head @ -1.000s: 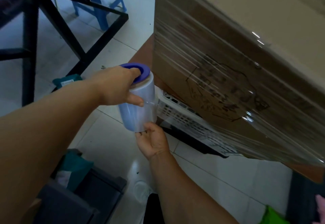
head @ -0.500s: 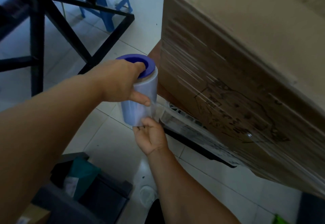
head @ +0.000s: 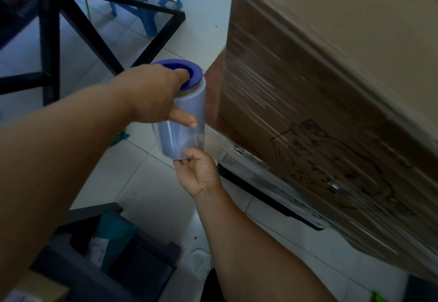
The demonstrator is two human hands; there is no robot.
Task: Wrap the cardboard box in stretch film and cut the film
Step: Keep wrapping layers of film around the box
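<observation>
A large cardboard box [head: 331, 69] fills the right of the view, its near side covered in shiny bands of stretch film. A roll of clear stretch film [head: 182, 126] with a blue end cap [head: 187, 71] stands upright just left of the box's near corner. My left hand [head: 156, 95] grips the roll's top, fingers hooked into the cap and thumb on its side. My right hand [head: 199, 171] holds the roll's bottom end from below. A sheet of film [head: 237, 157] stretches from the roll to the box's lower edge.
The box sits on a brown surface [head: 215, 83] over a black-and-white crate. A black metal frame [head: 71, 24] and a blue stool [head: 142, 0] stand on the tiled floor at upper left. A dark bin [head: 106, 259] holding teal bags lies at lower left.
Both hands have carried the roll upward and a little toward the box's corner. The view has shifted left, so more of the box's top shows.
</observation>
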